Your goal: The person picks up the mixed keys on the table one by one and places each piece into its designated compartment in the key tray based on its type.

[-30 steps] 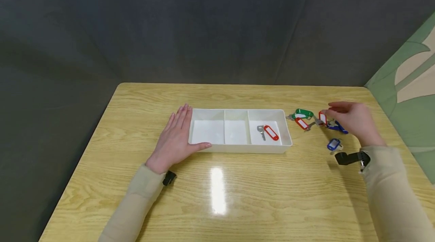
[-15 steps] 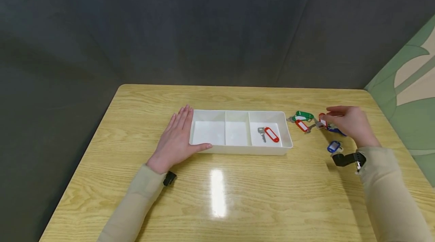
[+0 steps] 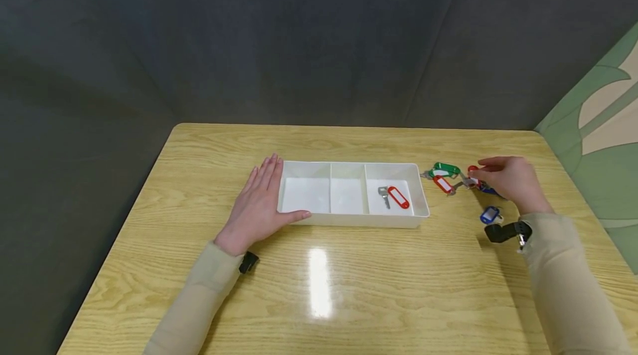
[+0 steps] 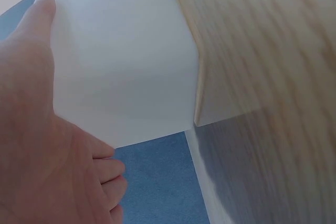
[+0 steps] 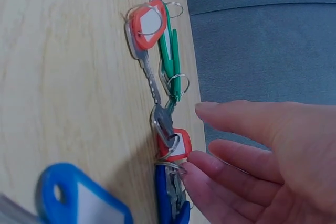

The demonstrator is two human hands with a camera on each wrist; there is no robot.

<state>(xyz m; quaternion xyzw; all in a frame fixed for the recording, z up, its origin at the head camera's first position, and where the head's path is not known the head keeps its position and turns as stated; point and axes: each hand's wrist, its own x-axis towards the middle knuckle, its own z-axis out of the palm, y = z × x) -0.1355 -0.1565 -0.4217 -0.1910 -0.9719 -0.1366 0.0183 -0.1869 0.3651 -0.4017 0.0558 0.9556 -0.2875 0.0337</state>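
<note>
My left hand [image 3: 254, 200] rests against the left end of a white three-compartment tray [image 3: 359, 220], fingers straight, thumb along the front wall. In the tray's right compartment lies a key [image 3: 384, 195] with a red key tag [image 3: 399, 197]. My right hand [image 3: 513, 180] hovers over the loose keys right of the tray. In the right wrist view its thumb stands apart from the other fingers, and fingertips are at or touching a red-tagged key [image 5: 184, 136]. Blue key tags [image 5: 164, 198] lie just below these fingertips, partly hidden by the hand in the head view.
Green key tags [image 3: 446, 168] and another red key tag [image 3: 442, 184] lie between the right hand and the tray. A separate blue key tag [image 3: 490, 214] is nearer the front. Everything stands on a wooden table [image 3: 399, 288], with a dark curtain [image 3: 299, 39] behind.
My right hand has shifted slightly left over the keys and covers more of the blue tags. The left hand and the tray keep their places.
</note>
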